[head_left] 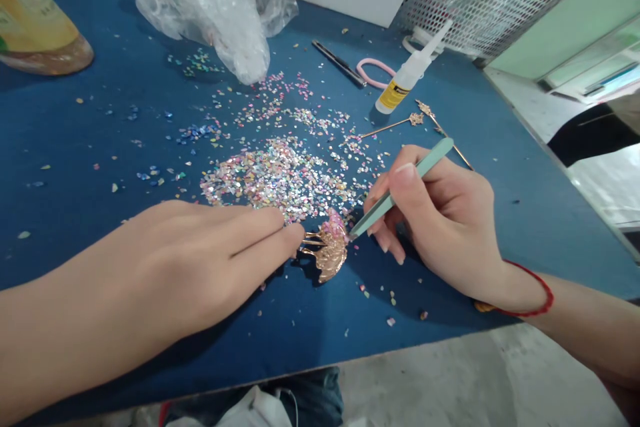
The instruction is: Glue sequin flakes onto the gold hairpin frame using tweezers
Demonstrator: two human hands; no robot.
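My left hand (200,260) lies low over the table, its fingers closed on the thin stems of a gold leaf-shaped metal ornament (330,259). Pink shiny flakes cover the upper part of the ornament; the lower part is bare gold. Pinched in my right hand (435,220) is a pair of pale green tweezers (425,163), slanting down to the left. Their tips meet the ornament's right edge near the pink flakes; whether they grip a flake is too small to tell. Just beyond both hands spreads a pile of multicoloured shell-like flakes (285,177).
Behind the pile are a clear plastic bag (215,7), a black pen (340,63), a pink ring (375,72) and a glue bottle (400,83). Two gold hairpin sticks (393,127) lie nearby. A yellow bottle (35,20) stands far left. The blue table's (550,240) edge runs along the right.
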